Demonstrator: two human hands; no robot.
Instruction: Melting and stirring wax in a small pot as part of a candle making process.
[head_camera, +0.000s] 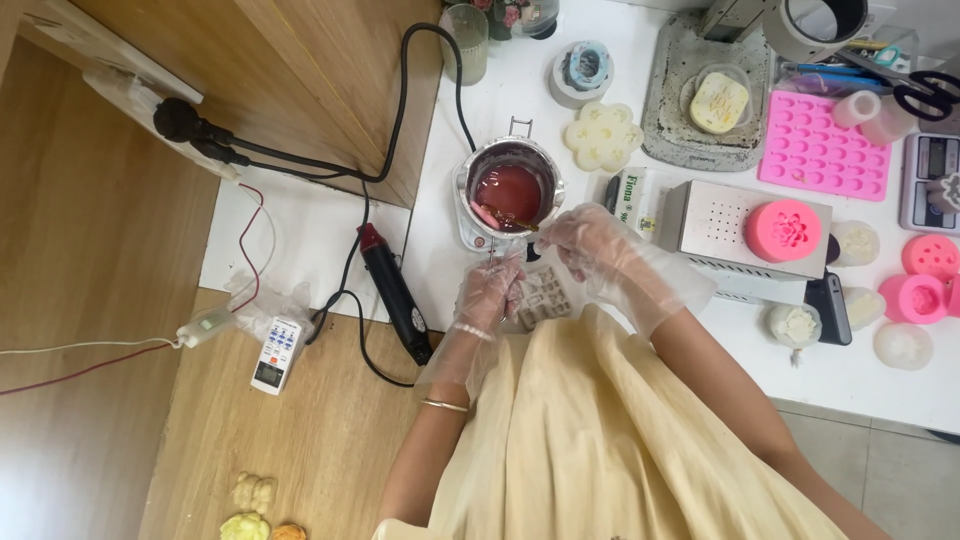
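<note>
White tabletop (760, 370) fills the right of the view, with pale wooden flooring (90, 430) to the left and a cream apron (620, 440) spread nearest the camera. Both hands wear thin clear plastic gloves. The left hand (490, 290) has its fingers curled together around the thin wire handle of a small metal melting pot (512, 190), just below the pot's rim; a bangle sits on that forearm. The right hand (585, 238) has its fingertips pinched on a slim stirring stick (518, 218), whose far end dips into the red liquid wax inside the pot. The pot stands on a small white base near the table's left edge, directly ahead of the hands. Partly under the hands lies a pale textured mould, hard to make out.

Left of the apron, a black and red heat gun (395, 295) lies across the table edge, with a white remote-like device (277, 355) on the floor beside it. Right of the hands, a perforated metal box (715, 225) carries a round pink flower mould (783, 230). A black phone (830, 308) lies just in front of the box. Farther off are a white flower-shaped wax piece (602, 135), a pink silicone tray with many cavities (822, 148), a grey stone-like tray (700, 100) bearing a yellowish soap-like block, and black scissors (930, 95) at the right edge.
</note>
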